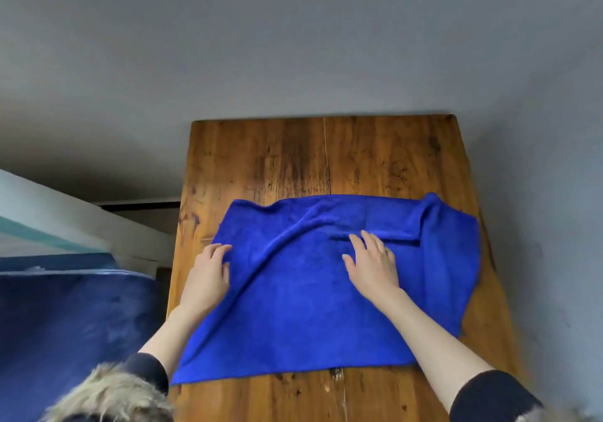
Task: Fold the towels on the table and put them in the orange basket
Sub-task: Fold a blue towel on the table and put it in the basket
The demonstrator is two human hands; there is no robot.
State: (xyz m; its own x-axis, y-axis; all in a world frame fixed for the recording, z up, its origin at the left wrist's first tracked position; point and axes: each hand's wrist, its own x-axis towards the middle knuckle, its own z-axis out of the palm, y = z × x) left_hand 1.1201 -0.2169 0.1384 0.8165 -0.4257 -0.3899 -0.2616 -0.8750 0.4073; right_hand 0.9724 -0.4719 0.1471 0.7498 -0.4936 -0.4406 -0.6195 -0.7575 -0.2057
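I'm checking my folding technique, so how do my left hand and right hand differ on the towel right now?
The left hand sits at the towel's left edge, fingers curled onto the cloth; the right hand lies flat near the middle, fingers straight and spread. The left hand is partly over the table; the right is wholly on cloth. Both touch the towel.

We are looking down at a wooden table (pixel 293 160) standing against a grey wall; a blue towel (pixel 310 307) is lying spread across it, rumpled along its far edge.
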